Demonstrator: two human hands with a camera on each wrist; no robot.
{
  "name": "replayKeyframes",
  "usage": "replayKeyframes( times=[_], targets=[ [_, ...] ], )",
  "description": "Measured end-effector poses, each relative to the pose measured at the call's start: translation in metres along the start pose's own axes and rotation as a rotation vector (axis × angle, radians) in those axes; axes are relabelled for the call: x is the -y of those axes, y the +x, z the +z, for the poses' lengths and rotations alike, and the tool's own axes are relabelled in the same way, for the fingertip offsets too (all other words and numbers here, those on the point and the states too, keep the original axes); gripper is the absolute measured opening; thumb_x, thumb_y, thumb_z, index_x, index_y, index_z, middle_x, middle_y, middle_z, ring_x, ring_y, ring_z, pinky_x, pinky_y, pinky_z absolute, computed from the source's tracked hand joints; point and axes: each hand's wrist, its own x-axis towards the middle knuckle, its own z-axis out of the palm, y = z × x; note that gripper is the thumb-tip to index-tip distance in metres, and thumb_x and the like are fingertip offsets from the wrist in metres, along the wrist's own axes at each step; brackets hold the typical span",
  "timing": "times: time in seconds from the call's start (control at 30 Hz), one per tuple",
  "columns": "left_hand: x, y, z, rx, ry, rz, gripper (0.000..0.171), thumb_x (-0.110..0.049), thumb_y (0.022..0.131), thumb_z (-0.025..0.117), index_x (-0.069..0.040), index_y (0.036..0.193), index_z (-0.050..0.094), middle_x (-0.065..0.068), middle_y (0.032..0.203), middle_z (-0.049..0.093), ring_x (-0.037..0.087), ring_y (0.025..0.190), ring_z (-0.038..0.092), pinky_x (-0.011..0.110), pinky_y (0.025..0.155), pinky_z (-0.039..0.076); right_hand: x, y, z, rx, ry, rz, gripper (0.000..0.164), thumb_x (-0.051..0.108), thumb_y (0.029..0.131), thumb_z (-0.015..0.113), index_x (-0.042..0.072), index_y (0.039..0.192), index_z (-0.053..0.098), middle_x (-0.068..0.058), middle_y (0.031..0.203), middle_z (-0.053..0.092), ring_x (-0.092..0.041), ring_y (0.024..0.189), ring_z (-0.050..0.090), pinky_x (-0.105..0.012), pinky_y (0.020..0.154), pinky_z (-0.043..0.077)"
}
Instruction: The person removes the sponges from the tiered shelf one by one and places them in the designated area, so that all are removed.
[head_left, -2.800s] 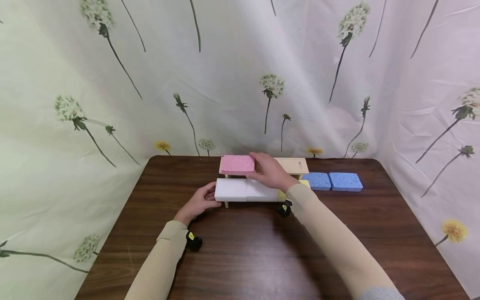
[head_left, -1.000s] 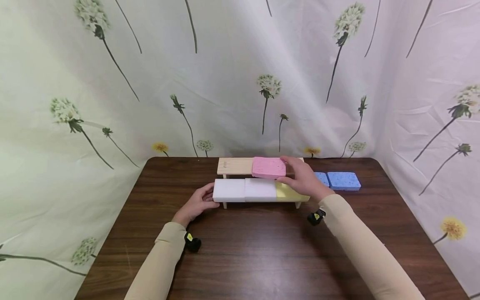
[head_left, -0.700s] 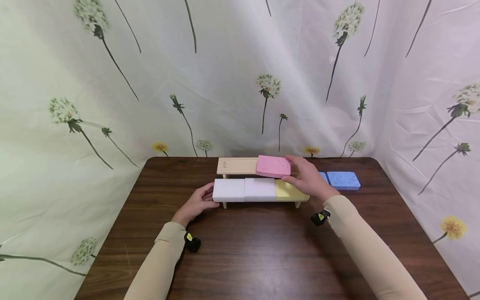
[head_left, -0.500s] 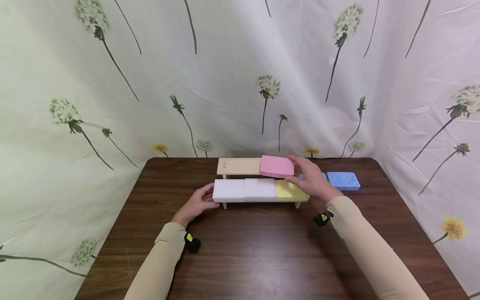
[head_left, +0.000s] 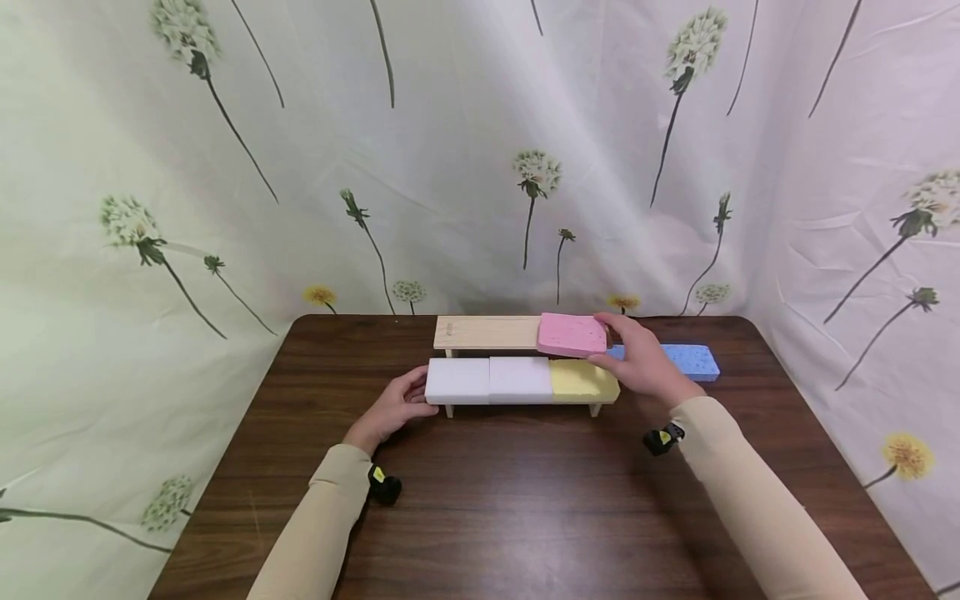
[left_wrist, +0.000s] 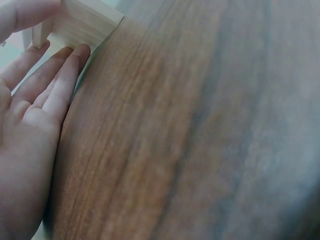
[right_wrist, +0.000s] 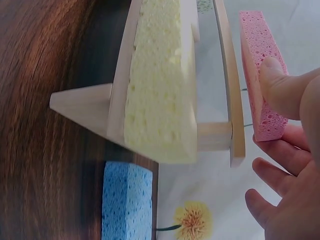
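A pink sponge (head_left: 572, 334) is pinched between thumb and fingers of my right hand (head_left: 647, 360), over the right end of the back board (head_left: 487, 332) of a light wooden two-tier stand. In the right wrist view a narrow gap shows between this sponge (right_wrist: 262, 75) and the board's edge (right_wrist: 231, 85). My left hand (head_left: 393, 408) holds the stand's left end, its fingers against the wood (left_wrist: 82, 25) in the left wrist view. Two white sponge blocks (head_left: 457, 381) (head_left: 520, 380) and a yellow sponge (head_left: 583, 381) lie in a row on the front board.
Two blue sponges (head_left: 688, 361) lie on the brown table (head_left: 487, 508) right of the stand, one mostly hidden by my right hand. Behind the table hangs a pale curtain (head_left: 450, 167) printed with dandelions.
The pink sponge, gripped in my right hand, has travelled rightward along the back board from its left end to its right end. My left hand stays at the stand's left end.
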Motion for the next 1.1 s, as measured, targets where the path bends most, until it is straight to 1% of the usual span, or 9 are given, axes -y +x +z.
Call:
replayKeyframes(
  times=[0.17,0.33,0.47,0.7,0.9,1.0,1.1],
  targets=[
    [0.001,-0.001,0.000,0.002,0.006,0.001,0.078,0.007,0.088,0.077,0.011,0.156,0.037,0.035,0.150,0.048,0.025,0.130,0.058,0.021,0.105,0.049,-0.005,-0.006,-0.004,0.014,0.000,0.030,0.074,0.023,0.096,0.080,0.001,0.156,0.043,-0.021,0.151,0.053,-0.041,0.136,0.052,-0.060,0.112,0.044],
    [0.001,-0.002,0.001,0.003,0.005,-0.001,0.078,0.008,0.088,0.077,0.011,0.155,0.037,0.035,0.149,0.049,0.026,0.129,0.058,0.021,0.104,0.049,-0.010,-0.014,-0.007,0.012,0.003,0.030,0.071,0.020,0.096,0.079,-0.001,0.154,0.044,-0.023,0.150,0.052,-0.042,0.136,0.051,-0.063,0.112,0.042],
    [0.001,-0.002,0.001,0.004,-0.001,-0.005,0.078,0.008,0.088,0.076,0.010,0.156,0.037,0.034,0.149,0.049,0.030,0.131,0.057,0.021,0.104,0.050,-0.013,-0.020,-0.009,0.009,0.002,0.031,0.070,0.019,0.096,0.079,-0.001,0.153,0.044,-0.024,0.150,0.051,-0.043,0.137,0.049,-0.064,0.113,0.041],
    [0.000,-0.003,0.001,0.006,-0.016,-0.010,0.079,0.009,0.087,0.076,0.010,0.156,0.037,0.035,0.150,0.047,0.038,0.135,0.053,0.024,0.106,0.049,-0.018,-0.027,-0.013,0.006,0.013,0.045,0.072,0.018,0.096,0.079,-0.001,0.154,0.042,-0.024,0.151,0.050,-0.042,0.138,0.048,-0.063,0.113,0.040],
    [0.000,-0.002,0.002,0.009,-0.027,0.003,0.080,0.007,0.087,0.077,0.011,0.156,0.036,0.035,0.151,0.047,0.037,0.135,0.054,0.024,0.107,0.049,-0.027,-0.032,-0.019,-0.023,0.004,0.020,0.071,0.018,0.095,0.080,-0.002,0.153,0.043,-0.025,0.148,0.052,-0.044,0.135,0.050,-0.065,0.110,0.042],
    [-0.001,-0.002,0.002,0.007,-0.030,0.010,0.080,0.007,0.087,0.077,0.011,0.156,0.036,0.035,0.151,0.047,0.034,0.134,0.055,0.024,0.107,0.048,-0.031,-0.036,-0.021,-0.031,0.001,0.001,0.070,0.017,0.096,0.079,-0.003,0.153,0.043,-0.026,0.149,0.052,-0.045,0.137,0.049,-0.065,0.111,0.041],
    [-0.001,-0.002,0.002,0.005,-0.026,0.012,0.080,0.007,0.087,0.077,0.011,0.156,0.036,0.036,0.151,0.046,0.030,0.132,0.056,0.022,0.106,0.049,-0.036,-0.041,-0.023,-0.030,0.000,0.008,0.071,0.016,0.096,0.078,-0.003,0.154,0.043,-0.026,0.151,0.051,-0.046,0.138,0.048,-0.066,0.112,0.040]
  ],
)
